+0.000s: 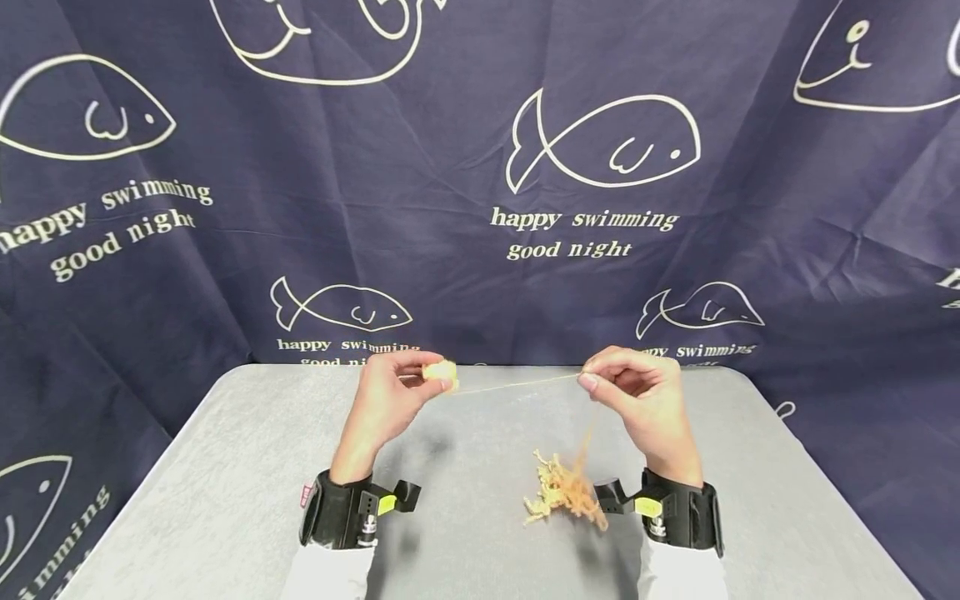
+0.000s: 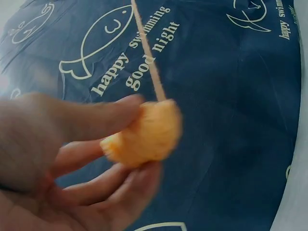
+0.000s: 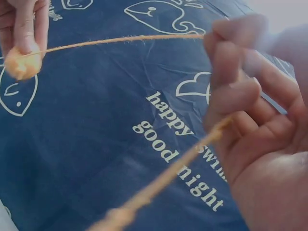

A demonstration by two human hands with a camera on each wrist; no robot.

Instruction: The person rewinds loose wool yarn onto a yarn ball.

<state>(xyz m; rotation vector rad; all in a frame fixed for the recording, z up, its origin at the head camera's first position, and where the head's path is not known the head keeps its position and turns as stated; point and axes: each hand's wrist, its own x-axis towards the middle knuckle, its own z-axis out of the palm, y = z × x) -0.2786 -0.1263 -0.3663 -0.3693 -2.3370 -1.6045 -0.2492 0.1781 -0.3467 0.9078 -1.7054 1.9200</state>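
My left hand (image 1: 388,398) pinches a small yellow-orange ball of yarn (image 2: 149,134) between thumb and fingers, above the far part of the table. From the ball a strand of yarn (image 3: 130,38) runs across, nearly level, to my right hand (image 1: 637,396). The right thumb and fingertips pinch that strand, and the other fingers are curled. Below the right hand the yarn hangs down to a loose, tangled heap of yarn (image 1: 558,490) on the table. In the right wrist view, the hanging yarn (image 3: 168,175) comes out beneath the curled fingers.
The grey table (image 1: 465,517) has rounded far corners. Behind it hangs a dark blue cloth (image 1: 450,183) with white fish drawings and lettering. Black camera straps (image 1: 337,510) sit on both wrists, and the right one's camera arm is close to the heap.
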